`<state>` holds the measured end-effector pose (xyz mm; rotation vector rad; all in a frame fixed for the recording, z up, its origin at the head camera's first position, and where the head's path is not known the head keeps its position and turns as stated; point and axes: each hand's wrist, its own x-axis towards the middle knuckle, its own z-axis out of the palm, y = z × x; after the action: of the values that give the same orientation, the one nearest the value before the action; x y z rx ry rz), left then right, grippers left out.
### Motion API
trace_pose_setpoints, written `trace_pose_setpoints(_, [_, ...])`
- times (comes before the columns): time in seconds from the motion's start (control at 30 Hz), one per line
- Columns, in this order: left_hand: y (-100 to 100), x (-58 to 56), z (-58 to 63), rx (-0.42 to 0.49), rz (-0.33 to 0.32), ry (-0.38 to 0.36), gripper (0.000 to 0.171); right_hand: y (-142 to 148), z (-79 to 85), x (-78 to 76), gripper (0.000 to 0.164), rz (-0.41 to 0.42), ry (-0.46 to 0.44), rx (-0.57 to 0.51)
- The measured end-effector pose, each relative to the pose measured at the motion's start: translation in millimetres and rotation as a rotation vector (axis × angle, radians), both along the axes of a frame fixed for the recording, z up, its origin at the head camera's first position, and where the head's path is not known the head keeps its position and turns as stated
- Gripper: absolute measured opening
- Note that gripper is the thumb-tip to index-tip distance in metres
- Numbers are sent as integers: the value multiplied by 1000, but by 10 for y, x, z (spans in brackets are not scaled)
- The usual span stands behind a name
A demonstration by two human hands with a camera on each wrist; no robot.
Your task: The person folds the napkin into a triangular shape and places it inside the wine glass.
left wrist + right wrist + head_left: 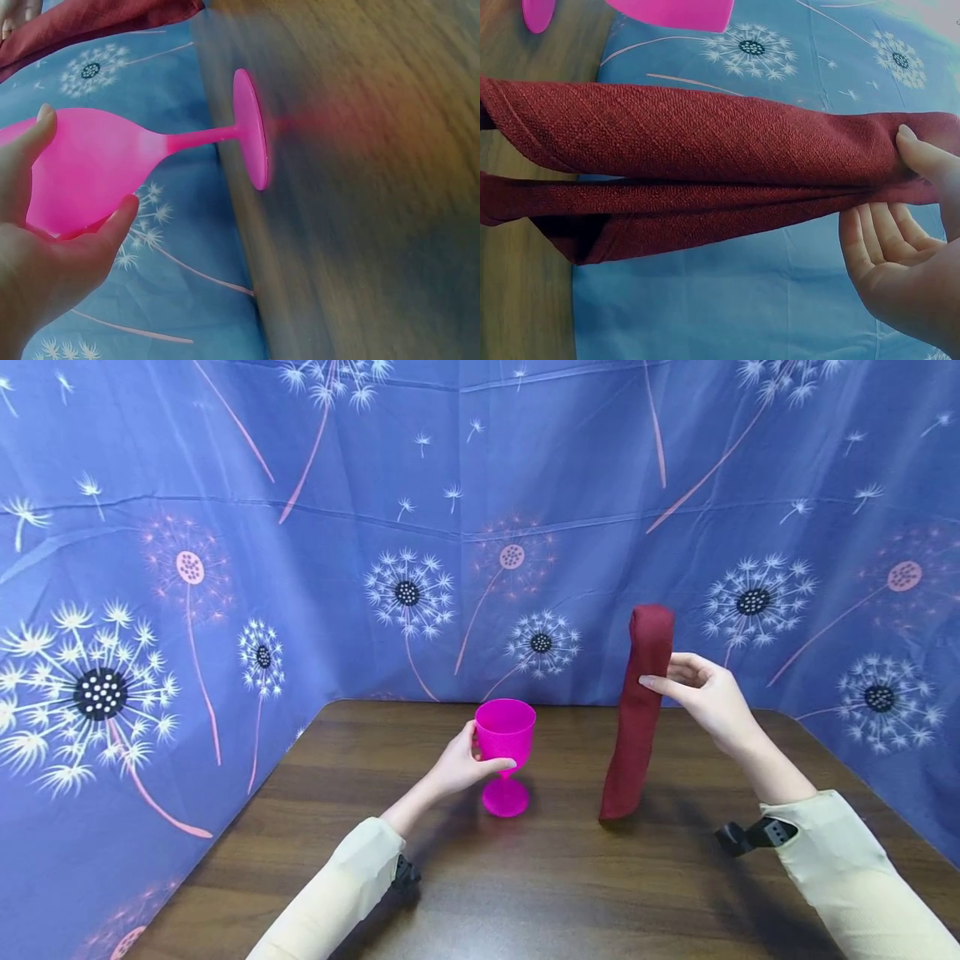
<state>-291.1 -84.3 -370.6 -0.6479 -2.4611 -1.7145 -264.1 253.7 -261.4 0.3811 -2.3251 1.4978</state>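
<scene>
A bright pink goblet (506, 731) stands upright over the middle of the table, its round foot close over the wood. My left hand (463, 762) grips its bowl from the left, thumb across the front; in the left wrist view the thumb and a finger wrap the bowl (97, 161). To the right, a dark red cloth napkin (637, 718), folded into a long strip, hangs upright from my right hand (705, 697), which pinches it near the upper part. The right wrist view shows the napkin's layered folds (705, 135) spreading apart toward the lower end.
The brown wooden table (480, 893) runs back to a blue curtain (465, 527) printed with dandelions, which also hangs along both sides. Dark bands with small devices (757, 835) sit on both wrists, over cream sleeves (862, 877).
</scene>
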Motion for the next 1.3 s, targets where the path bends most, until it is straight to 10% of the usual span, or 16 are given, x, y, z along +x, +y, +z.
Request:
trace_pose_setpoints(0.9, [194,-8,-48,43,-57,-21,65,-48,8,-28,47,-93,89,183])
trace_pose_setpoints(1.3, [336,33,-14,64,-87,-47,65,-133,-9,-78,36,-77,285,230])
